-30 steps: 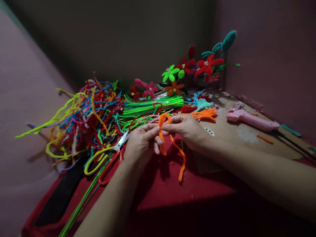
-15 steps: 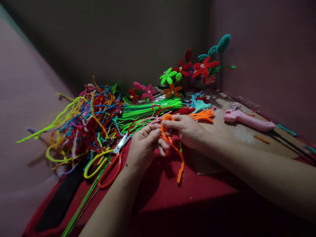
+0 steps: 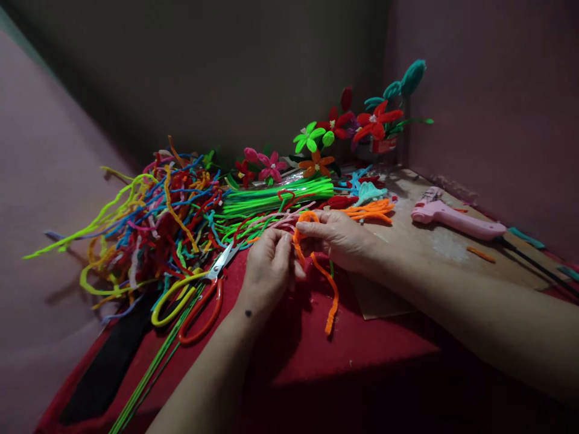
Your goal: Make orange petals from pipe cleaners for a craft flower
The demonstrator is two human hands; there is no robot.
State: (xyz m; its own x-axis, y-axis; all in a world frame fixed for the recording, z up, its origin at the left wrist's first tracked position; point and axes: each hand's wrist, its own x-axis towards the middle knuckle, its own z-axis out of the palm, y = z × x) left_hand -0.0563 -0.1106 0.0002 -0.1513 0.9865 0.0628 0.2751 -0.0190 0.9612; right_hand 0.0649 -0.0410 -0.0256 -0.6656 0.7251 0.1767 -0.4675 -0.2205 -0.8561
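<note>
Head view: orange fuzzy stem (image 3: pixel 333 301), bent into a loop, sits between both hands above the red cloth (image 3: pixel 325 361), tail dangling; right hand (image 3: pixel 346 241) has thumb and forefinger closed on the loop, left hand (image 3: pixel 266 265) has fingers curled in beside it, can't tell if gripping a strand. Good handling, I'd judge: firm right pinch so the loop holds shape, left fingertips close in, bending gently, tail untangled.

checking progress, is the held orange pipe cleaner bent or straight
Bent: the orange pipe cleaner curves over at the right hand, one end hanging down.
</note>
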